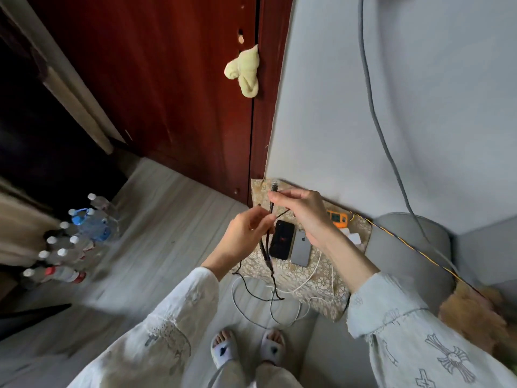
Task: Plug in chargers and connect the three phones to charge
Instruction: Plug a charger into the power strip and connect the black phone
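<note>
The right hand pinches a dark cable just below its plug, which points up toward the wall. The left hand has its fingers curled round the same cable lower down, where it seems to split into braided branches; the rest hangs to the floor in loose loops.

Risks, as I judge them: the dark cable crosses a white cable below the hands, so pulling slack could drag both and snag. The branches look tangled, and the wrong tip might be offered to a phone. Tugging upward could also sweep the dangling part across the phones and shift them.

Two phones lie side by side on the patterned cloth covering the tabletop: a black phone and, touching it, a grey phone lying back-up. A third phone I cannot make out. An orange device sits near the wall behind the right hand, with something white beside it, possibly a charger; the wrist partly hides it. No socket is clearly visible.

Further out: a grey sofa arm to the right, a thick grey cord down the wall, a red-brown door with a yellow cloth hung on it, and water bottles on the floor, well apart to the left.
</note>
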